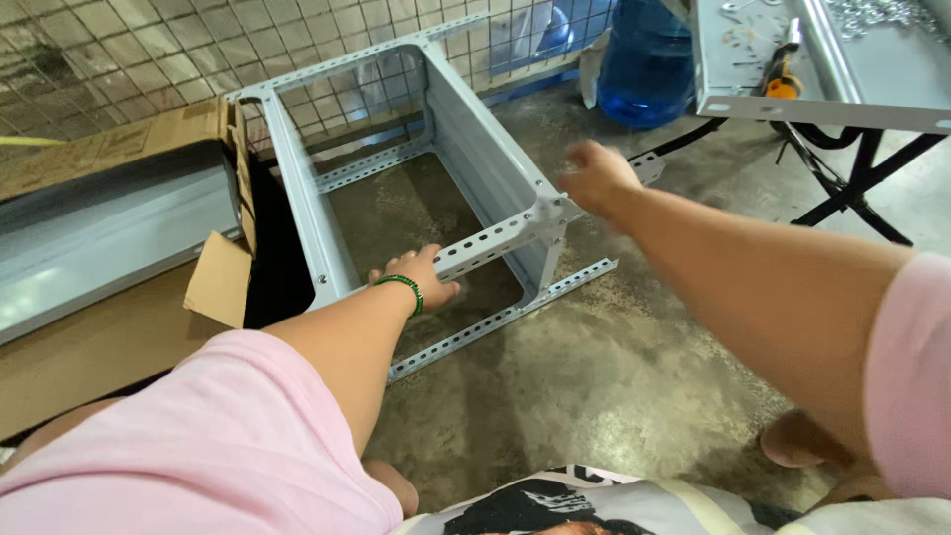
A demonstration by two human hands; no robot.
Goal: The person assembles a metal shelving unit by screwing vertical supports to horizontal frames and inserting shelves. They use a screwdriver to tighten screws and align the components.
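Head view looks down on a grey metal frame (416, 178) lying on the concrete floor (634, 376). Left hand (421, 279), with a green bracelet (401, 289) at the wrist, grips a perforated rail of the frame. Right hand (594, 178) rests at the frame's near corner, blurred, so its grip cannot be judged. A workbench (822, 89) is cut off at top right.

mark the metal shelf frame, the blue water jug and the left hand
metal shelf frame (307, 213), head view: on the near-left upright panel.
blue water jug (646, 64), head view: on its rounded body, top middle.
left hand (421, 277), head view: on the back of the hand, gripping the perforated rail.
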